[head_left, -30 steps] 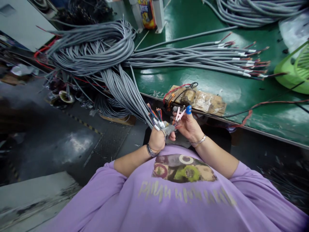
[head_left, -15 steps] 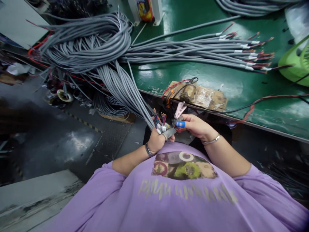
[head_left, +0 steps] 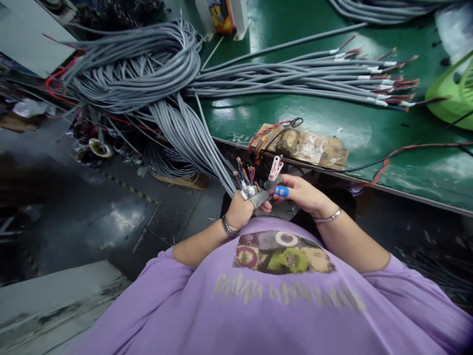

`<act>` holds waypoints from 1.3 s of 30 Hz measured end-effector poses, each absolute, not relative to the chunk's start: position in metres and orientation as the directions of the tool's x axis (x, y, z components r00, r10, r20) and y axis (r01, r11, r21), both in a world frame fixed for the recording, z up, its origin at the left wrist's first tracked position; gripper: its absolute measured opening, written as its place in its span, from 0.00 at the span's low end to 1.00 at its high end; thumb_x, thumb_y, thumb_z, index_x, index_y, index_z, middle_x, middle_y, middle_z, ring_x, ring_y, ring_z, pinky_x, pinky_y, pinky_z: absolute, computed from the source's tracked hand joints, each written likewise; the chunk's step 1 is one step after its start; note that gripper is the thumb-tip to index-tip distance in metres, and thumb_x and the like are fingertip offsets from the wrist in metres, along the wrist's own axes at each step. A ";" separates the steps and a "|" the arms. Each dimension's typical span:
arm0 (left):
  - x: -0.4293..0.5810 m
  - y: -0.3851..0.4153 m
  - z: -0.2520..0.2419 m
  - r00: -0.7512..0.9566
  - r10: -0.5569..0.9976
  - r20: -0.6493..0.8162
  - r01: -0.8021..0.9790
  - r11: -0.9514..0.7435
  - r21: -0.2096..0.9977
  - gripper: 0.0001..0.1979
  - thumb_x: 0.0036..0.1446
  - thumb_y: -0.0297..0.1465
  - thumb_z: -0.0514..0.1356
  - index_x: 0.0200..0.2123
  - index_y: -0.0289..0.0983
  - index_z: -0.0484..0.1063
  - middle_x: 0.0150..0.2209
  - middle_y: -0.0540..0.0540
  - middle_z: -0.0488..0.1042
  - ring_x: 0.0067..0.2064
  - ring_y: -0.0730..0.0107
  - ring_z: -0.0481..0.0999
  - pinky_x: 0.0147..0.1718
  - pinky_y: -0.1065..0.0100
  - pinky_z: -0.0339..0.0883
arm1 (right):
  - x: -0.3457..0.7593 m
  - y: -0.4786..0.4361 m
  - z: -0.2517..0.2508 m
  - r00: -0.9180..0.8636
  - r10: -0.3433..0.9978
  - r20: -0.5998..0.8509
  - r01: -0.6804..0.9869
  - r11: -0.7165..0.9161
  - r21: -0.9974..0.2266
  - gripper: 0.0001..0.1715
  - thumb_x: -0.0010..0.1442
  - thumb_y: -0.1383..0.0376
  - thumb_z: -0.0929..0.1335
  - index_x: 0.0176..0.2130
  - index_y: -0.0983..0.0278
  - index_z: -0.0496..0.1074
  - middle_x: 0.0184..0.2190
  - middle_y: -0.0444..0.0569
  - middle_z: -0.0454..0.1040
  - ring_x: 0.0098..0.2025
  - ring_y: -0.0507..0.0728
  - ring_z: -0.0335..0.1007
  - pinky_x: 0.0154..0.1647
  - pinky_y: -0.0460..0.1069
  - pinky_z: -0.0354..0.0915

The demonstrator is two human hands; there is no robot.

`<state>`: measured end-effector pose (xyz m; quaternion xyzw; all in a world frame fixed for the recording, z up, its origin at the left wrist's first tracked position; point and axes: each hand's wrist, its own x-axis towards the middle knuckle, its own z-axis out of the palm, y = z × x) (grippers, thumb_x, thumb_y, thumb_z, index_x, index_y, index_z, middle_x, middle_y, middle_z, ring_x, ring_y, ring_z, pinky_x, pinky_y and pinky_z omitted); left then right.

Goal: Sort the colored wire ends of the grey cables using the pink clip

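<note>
Close to the chest, left hand [head_left: 240,211] is fisted around the grey cable bundle [head_left: 192,135], coloured wire ends [head_left: 246,178] fanning up above the knuckles. Right hand [head_left: 305,195] sits alongside, fingers pinching a pink clip [head_left: 275,168] just beside those ends. Beyond, a taped block [head_left: 306,145] sits on the green bench [head_left: 332,118] edge; more cables [head_left: 295,76] lie farther back.

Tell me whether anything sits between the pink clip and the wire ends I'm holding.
Nothing visible does. The pink clip in the right hand stands right beside the colored wire ends gripped by the left hand.
</note>
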<state>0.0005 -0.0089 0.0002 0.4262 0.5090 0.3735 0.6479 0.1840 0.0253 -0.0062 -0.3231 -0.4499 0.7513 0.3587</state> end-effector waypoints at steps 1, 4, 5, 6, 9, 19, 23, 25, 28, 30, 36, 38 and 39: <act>0.001 -0.009 -0.002 0.194 0.922 -0.334 -0.076 0.353 0.932 0.20 0.49 0.47 0.67 0.25 0.33 0.76 0.24 0.42 0.79 0.24 0.68 0.78 0.28 0.67 0.75 | 0.182 0.023 -0.006 -0.529 0.835 -0.154 -0.273 -0.339 -0.901 0.19 0.48 0.55 0.78 0.34 0.65 0.75 0.27 0.46 0.78 0.28 0.52 0.72 0.29 0.46 0.68; 0.000 -0.007 -0.004 0.223 0.920 -0.323 -0.075 0.346 0.935 0.21 0.49 0.48 0.68 0.25 0.33 0.77 0.25 0.42 0.79 0.25 0.66 0.79 0.29 0.66 0.75 | 0.171 0.014 -0.003 -0.445 0.888 -0.115 -0.407 -0.315 -0.857 0.16 0.51 0.56 0.77 0.31 0.62 0.72 0.20 0.42 0.73 0.23 0.52 0.70 0.27 0.49 0.68; -0.002 -0.007 -0.004 0.252 0.911 -0.326 -0.056 0.350 0.935 0.21 0.49 0.47 0.67 0.24 0.33 0.77 0.25 0.41 0.79 0.25 0.66 0.79 0.30 0.67 0.75 | 0.167 0.012 -0.002 -0.439 0.892 -0.109 -0.429 -0.315 -0.847 0.16 0.51 0.56 0.77 0.30 0.62 0.71 0.18 0.42 0.72 0.22 0.52 0.69 0.27 0.49 0.68; -0.003 -0.006 -0.003 0.285 0.900 -0.331 -0.034 0.354 0.935 0.21 0.49 0.47 0.68 0.24 0.33 0.77 0.25 0.41 0.80 0.25 0.66 0.79 0.30 0.67 0.75 | 0.164 0.010 -0.001 -0.449 0.887 -0.106 -0.437 -0.322 -0.840 0.17 0.52 0.55 0.76 0.30 0.62 0.70 0.17 0.41 0.72 0.20 0.52 0.68 0.26 0.50 0.67; -0.008 -0.007 -0.001 0.353 0.872 -0.339 0.017 0.356 0.934 0.18 0.49 0.44 0.68 0.25 0.32 0.78 0.25 0.40 0.80 0.26 0.66 0.79 0.30 0.68 0.75 | 0.157 0.010 0.001 -0.523 0.845 -0.109 -0.403 -0.358 -0.842 0.18 0.52 0.54 0.76 0.29 0.63 0.70 0.16 0.42 0.71 0.18 0.53 0.68 0.24 0.49 0.65; -0.003 -0.011 -0.009 0.135 0.933 -0.335 -0.243 0.359 0.901 0.17 0.48 0.43 0.69 0.27 0.33 0.74 0.23 0.45 0.78 0.23 0.67 0.78 0.27 0.66 0.76 | 0.153 0.017 -0.009 -0.334 0.925 -0.183 -0.370 -0.308 -0.876 0.18 0.47 0.54 0.78 0.26 0.63 0.72 0.18 0.42 0.70 0.19 0.50 0.62 0.20 0.47 0.57; 0.000 -0.009 -0.005 0.097 0.937 -0.337 -0.276 0.350 0.895 0.19 0.46 0.44 0.70 0.25 0.33 0.73 0.20 0.46 0.76 0.21 0.69 0.76 0.24 0.68 0.74 | 0.154 0.017 -0.012 -0.271 0.941 -0.205 -0.340 -0.293 -0.894 0.20 0.43 0.55 0.80 0.28 0.64 0.73 0.20 0.42 0.71 0.20 0.49 0.61 0.22 0.47 0.56; 0.000 -0.010 -0.004 0.085 0.937 -0.339 -0.278 0.349 0.895 0.20 0.45 0.44 0.70 0.25 0.33 0.73 0.20 0.47 0.76 0.20 0.69 0.76 0.23 0.68 0.74 | 0.154 0.016 -0.010 -0.295 0.935 -0.198 -0.336 -0.296 -0.894 0.20 0.45 0.55 0.79 0.29 0.64 0.72 0.20 0.41 0.71 0.21 0.48 0.62 0.23 0.46 0.57; -0.002 -0.012 -0.006 0.115 0.939 -0.325 -0.234 0.344 0.909 0.19 0.47 0.44 0.70 0.24 0.33 0.73 0.21 0.47 0.77 0.21 0.69 0.76 0.24 0.69 0.73 | 0.152 0.014 -0.005 -0.420 0.893 -0.163 -0.348 -0.324 -0.880 0.18 0.53 0.55 0.75 0.32 0.63 0.69 0.19 0.42 0.72 0.20 0.51 0.67 0.23 0.47 0.56; -0.004 -0.013 -0.008 0.150 0.939 -0.310 -0.186 0.334 0.924 0.19 0.48 0.44 0.69 0.24 0.33 0.74 0.21 0.46 0.77 0.22 0.69 0.77 0.25 0.69 0.73 | 0.151 0.014 -0.003 -0.473 0.869 -0.145 -0.355 -0.338 -0.872 0.17 0.57 0.55 0.73 0.32 0.63 0.67 0.17 0.42 0.71 0.19 0.52 0.68 0.23 0.47 0.56; -0.005 -0.013 -0.010 0.162 0.942 -0.294 -0.147 0.318 0.936 0.18 0.51 0.43 0.67 0.24 0.33 0.75 0.22 0.46 0.78 0.22 0.70 0.77 0.26 0.69 0.73 | 0.149 0.013 -0.004 -0.410 0.893 -0.185 -0.345 -0.340 -0.875 0.20 0.52 0.52 0.75 0.30 0.63 0.67 0.16 0.41 0.70 0.18 0.51 0.65 0.21 0.47 0.58; -0.004 -0.013 -0.010 0.140 0.945 -0.294 -0.157 0.314 0.936 0.18 0.51 0.43 0.67 0.24 0.33 0.74 0.22 0.46 0.78 0.22 0.70 0.77 0.25 0.69 0.73 | 0.149 0.012 -0.003 -0.377 0.906 -0.193 -0.353 -0.333 -0.874 0.20 0.50 0.53 0.76 0.29 0.63 0.68 0.17 0.41 0.70 0.19 0.51 0.65 0.22 0.47 0.58; -0.003 -0.013 -0.011 0.129 0.947 -0.294 -0.162 0.312 0.936 0.18 0.51 0.44 0.67 0.24 0.33 0.74 0.22 0.46 0.78 0.22 0.70 0.76 0.25 0.69 0.73 | 0.149 0.012 -0.003 -0.362 0.911 -0.198 -0.355 -0.331 -0.874 0.19 0.50 0.53 0.77 0.28 0.63 0.69 0.17 0.41 0.70 0.19 0.51 0.65 0.22 0.47 0.58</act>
